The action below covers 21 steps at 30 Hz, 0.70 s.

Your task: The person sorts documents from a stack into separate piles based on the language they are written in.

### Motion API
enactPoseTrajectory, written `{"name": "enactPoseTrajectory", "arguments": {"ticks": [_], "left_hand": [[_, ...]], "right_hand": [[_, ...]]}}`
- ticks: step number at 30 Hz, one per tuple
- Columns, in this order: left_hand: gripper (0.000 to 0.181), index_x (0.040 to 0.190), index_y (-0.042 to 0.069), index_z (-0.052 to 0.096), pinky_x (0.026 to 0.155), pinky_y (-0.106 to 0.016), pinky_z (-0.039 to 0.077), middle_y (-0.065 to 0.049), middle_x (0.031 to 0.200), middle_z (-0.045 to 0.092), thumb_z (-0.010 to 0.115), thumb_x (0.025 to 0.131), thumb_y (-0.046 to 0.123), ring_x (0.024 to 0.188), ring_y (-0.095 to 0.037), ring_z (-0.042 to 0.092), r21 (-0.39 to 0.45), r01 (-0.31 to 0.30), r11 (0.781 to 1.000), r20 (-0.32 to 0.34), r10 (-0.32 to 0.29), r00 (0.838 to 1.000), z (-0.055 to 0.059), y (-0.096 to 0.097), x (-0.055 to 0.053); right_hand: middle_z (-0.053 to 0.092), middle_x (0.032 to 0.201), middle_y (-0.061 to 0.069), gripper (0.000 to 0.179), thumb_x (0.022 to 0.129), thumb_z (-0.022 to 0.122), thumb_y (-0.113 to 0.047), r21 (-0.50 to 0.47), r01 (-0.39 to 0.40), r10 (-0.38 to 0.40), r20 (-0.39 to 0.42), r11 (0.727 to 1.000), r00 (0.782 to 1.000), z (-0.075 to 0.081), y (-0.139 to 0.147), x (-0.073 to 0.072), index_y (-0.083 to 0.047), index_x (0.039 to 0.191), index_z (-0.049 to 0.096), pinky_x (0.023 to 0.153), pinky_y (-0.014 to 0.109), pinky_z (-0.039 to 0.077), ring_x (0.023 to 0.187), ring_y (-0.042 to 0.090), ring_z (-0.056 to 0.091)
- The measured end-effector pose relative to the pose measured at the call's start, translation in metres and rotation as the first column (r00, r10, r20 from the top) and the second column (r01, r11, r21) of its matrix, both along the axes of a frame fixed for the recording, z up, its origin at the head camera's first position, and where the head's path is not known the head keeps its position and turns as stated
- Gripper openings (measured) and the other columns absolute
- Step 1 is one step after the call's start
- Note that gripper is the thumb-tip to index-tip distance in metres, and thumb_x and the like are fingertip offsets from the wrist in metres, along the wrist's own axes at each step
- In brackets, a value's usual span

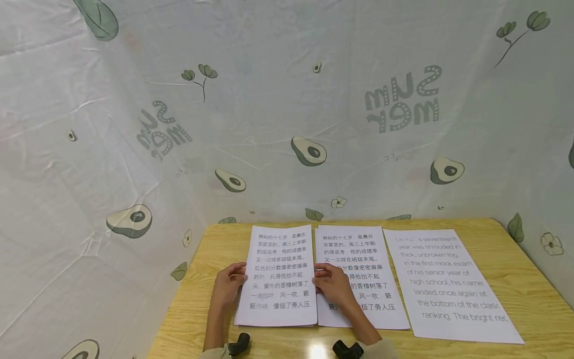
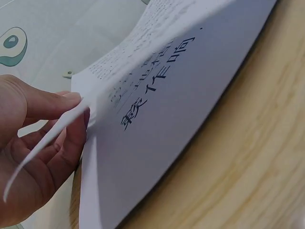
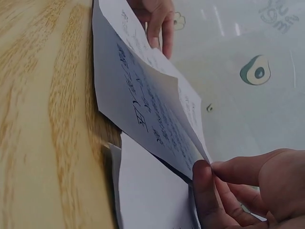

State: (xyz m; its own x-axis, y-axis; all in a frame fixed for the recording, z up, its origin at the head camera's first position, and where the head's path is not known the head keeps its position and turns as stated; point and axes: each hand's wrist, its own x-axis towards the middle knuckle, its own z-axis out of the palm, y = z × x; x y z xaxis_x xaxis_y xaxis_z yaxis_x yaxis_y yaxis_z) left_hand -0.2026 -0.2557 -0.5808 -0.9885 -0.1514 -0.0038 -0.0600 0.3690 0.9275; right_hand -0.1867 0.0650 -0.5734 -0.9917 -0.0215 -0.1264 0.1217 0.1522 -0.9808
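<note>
A printed paper sheet point(image 1: 280, 274) with large Chinese text is held between both hands, above another printed sheet point(image 2: 143, 157) on the left of the table. My left hand point(image 1: 228, 285) pinches its left edge, thumb on top and fingers beneath. Its right edge is between the thumb and fingers of my right hand point(image 1: 335, 285). In both wrist views the held sheet bows upward, and printed text shows on the paper under it. My right forearm covers part of the middle stack of paper point(image 1: 378, 279), which bears the same Chinese text.
At the right lies a sheet with English text point(image 1: 453, 284), partly beside the middle stack. The wooden table point(image 1: 515, 269) has a pale curtain point(image 1: 269, 99) with avocado prints behind it and along its left side. Dark wrist devices point(image 1: 239, 344) sit near the front edge.
</note>
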Motion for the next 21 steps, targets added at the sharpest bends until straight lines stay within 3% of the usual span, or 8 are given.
{"name": "enactPoseTrajectory", "arguments": {"ticks": [21], "left_hand": [[0.034,0.130,-0.007,0.071,0.071,-0.023,0.059,-0.024,0.115,0.069,0.068,0.096,-0.007,0.094,-0.024,0.070,0.021,-0.007,1.000,0.012,0.007,1.000,0.0028,-0.0058,0.0016]], "right_hand": [[0.073,0.103,0.013,0.038,0.091,0.075,0.001,0.059,-0.017,0.020,-0.055,0.998,0.998,-0.0043,-0.0101,-0.0033,0.006,0.129,0.070,0.066,0.028,0.064,0.083,0.017,0.075]]}}
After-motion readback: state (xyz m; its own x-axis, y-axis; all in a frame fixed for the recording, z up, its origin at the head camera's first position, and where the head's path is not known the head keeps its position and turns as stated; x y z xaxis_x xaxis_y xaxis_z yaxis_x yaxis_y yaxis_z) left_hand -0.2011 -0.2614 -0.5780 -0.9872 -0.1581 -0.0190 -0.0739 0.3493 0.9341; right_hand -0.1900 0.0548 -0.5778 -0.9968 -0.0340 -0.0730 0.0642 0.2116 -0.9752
